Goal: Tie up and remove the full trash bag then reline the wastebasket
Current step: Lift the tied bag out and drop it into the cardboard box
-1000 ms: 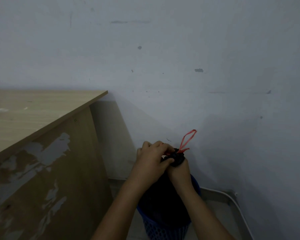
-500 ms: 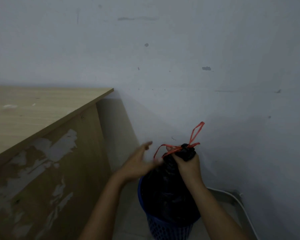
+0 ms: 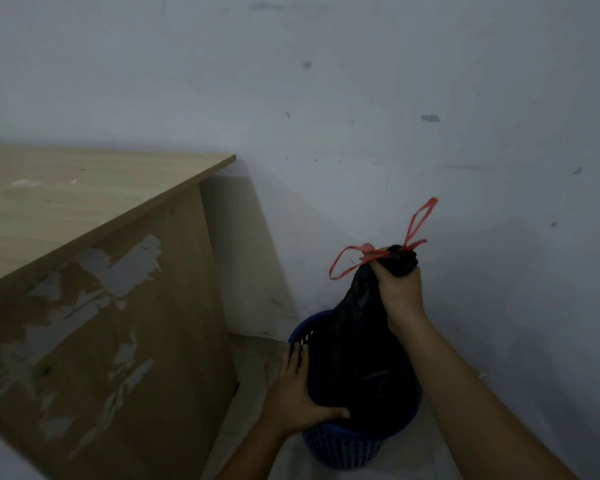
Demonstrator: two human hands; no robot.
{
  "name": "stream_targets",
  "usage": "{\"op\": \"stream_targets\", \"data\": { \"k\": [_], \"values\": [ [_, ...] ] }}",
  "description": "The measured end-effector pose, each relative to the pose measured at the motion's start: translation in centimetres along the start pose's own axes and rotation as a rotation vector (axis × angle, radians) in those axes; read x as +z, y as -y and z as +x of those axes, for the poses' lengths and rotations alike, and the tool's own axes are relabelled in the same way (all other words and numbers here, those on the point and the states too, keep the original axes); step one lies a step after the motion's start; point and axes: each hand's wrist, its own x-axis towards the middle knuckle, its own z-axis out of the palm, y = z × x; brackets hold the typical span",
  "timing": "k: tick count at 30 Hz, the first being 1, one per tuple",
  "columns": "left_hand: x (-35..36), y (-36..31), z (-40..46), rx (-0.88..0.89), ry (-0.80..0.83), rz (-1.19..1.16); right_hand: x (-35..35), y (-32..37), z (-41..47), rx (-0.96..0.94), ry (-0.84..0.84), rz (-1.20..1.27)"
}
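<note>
A full black trash bag [image 3: 357, 358] sits partly lifted out of a blue perforated wastebasket [image 3: 340, 445] on the floor by the wall. Its neck is gathered and tied with red drawstring loops [image 3: 413, 233] that stick up and out to the left. My right hand [image 3: 400, 289] grips the bag's neck just below the knot. My left hand [image 3: 297, 393] rests on the basket's left rim, fingers along the rim and thumb against the bag's lower side.
A wooden desk [image 3: 94, 271] with peeling veneer stands close on the left, leaving a narrow floor gap [image 3: 253, 368] beside the basket. The grey wall [image 3: 395, 116] is directly behind and to the right.
My left hand let go of the drawstring and dropped to the basket's rim. My right hand has lifted the tied bag neck higher, drawing the bag up out of the basket.
</note>
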Motion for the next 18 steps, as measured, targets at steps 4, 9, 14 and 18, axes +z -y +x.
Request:
{"op": "stream_targets", "data": {
  "k": [4,9,14,18],
  "values": [
    [1.3,-0.3,0.3,0.013,0.010,0.052,0.4,0.9,0.6,-0.009,-0.007,-0.013],
    [3.1,-0.2,-0.2,-0.030,-0.217,-0.036,0.8,2.2,1.1,-0.034,0.021,-0.004],
    [3.6,0.1,1.4,-0.445,-0.366,-0.334,0.4,2.0,0.9,0.005,0.063,-0.027],
    [3.6,0.7,1.3,-0.359,-0.328,-0.376,0.0,2.1,1.1,0.000,0.077,-0.042]
  ]
}}
